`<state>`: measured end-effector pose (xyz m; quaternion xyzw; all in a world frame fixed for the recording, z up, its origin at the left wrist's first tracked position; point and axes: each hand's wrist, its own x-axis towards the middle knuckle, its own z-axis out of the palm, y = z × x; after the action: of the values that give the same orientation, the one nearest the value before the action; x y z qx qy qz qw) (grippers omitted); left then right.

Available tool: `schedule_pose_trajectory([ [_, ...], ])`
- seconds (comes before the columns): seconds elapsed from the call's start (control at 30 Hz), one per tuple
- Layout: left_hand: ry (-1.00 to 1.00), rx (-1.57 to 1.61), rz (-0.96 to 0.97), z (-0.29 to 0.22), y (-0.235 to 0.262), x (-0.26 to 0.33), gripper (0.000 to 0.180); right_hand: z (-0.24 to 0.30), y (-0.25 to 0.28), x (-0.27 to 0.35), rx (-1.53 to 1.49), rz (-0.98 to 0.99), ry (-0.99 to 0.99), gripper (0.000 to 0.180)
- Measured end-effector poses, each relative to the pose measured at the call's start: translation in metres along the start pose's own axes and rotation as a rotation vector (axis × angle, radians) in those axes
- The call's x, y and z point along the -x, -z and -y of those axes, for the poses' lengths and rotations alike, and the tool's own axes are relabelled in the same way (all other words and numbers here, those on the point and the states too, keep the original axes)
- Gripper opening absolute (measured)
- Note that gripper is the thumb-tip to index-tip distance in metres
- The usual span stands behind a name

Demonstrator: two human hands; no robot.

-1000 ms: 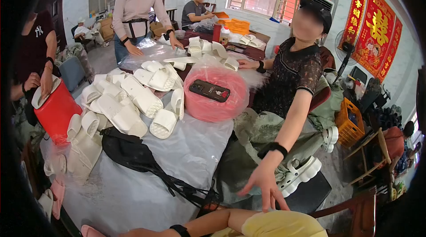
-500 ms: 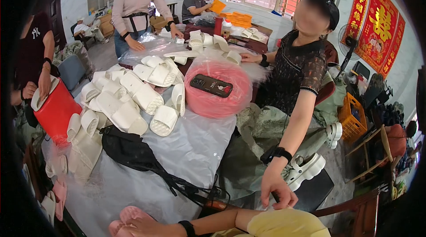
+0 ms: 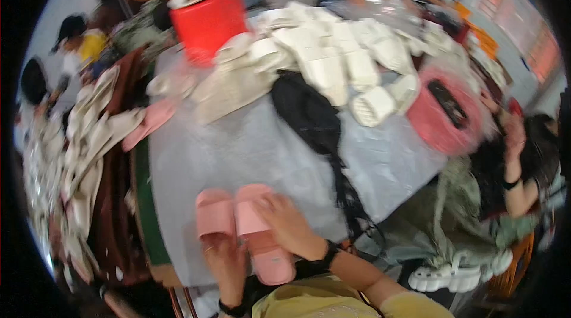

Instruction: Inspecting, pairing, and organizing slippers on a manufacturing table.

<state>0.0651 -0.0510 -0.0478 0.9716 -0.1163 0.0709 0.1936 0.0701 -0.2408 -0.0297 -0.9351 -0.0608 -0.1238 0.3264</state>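
Beyond the hands: table (image 3: pixel 238 151) under a pale plastic sheet, bare straight ahead of both hands.
Heap: white slippers (image 3: pixel 333 56) piled at the far side, well apart from the hands.
Bucket: red bucket (image 3: pixel 208 20) far ahead and left, another person's hands on its rim.
Pink tub: pink basin (image 3: pixel 440 121) far to the right of the right hand, a dark flat thing lying on it.
Bag: black bag (image 3: pixel 309 116) ahead and right of the right hand, its straps trailing down toward the near table edge just beside that wrist.
Left stack: more pale slippers (image 3: pixel 89 139) hang off the left of the table, well left of the left hand.
Pair: pink slippers (image 3: pixel 244 223) lie side by side at the near edge, soles down.
Left hand (image 3: pixel 223 261): fingers spread flat, resting on the heel end of the left slipper.
Right hand (image 3: pixel 291 229): open and flat, pressed on top of the right slipper.
Room: open sheet between pair and heap; table edge runs right beneath the wrists.
Sharpness: motion blur hides fine detail.
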Motion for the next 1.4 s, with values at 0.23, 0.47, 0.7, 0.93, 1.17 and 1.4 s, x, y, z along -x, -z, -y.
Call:
schedule_pose_trajectory([
  [0.23,-0.272,0.139,0.132,-0.051,0.024,0.005,0.029,0.011,0.037,0.002,0.119,-0.052,0.016,0.062],
  [0.47,-0.271,0.292,0.571,-0.028,0.09,-0.025,0.027,-0.021,0.038,0.005,-0.184,0.221,-0.02,0.065],
  [0.7,-0.444,-0.131,0.151,-0.006,0.084,-0.184,0.02,-0.02,0.038,-0.004,-0.129,0.184,0.025,0.058],
  [0.93,-0.511,-0.222,0.095,-0.005,-0.005,-0.315,0.024,-0.011,0.059,0.02,-0.149,0.06,-0.106,0.05],
  [1.17,-0.403,0.327,-0.14,-0.021,0.017,-0.3,0.015,-0.01,0.072,0.023,-0.142,0.077,-0.145,0.045],
  [1.4,-0.231,0.765,-0.482,-0.027,0.071,-0.209,0.015,0.001,0.058,0.012,-0.181,0.122,-0.033,0.039],
])
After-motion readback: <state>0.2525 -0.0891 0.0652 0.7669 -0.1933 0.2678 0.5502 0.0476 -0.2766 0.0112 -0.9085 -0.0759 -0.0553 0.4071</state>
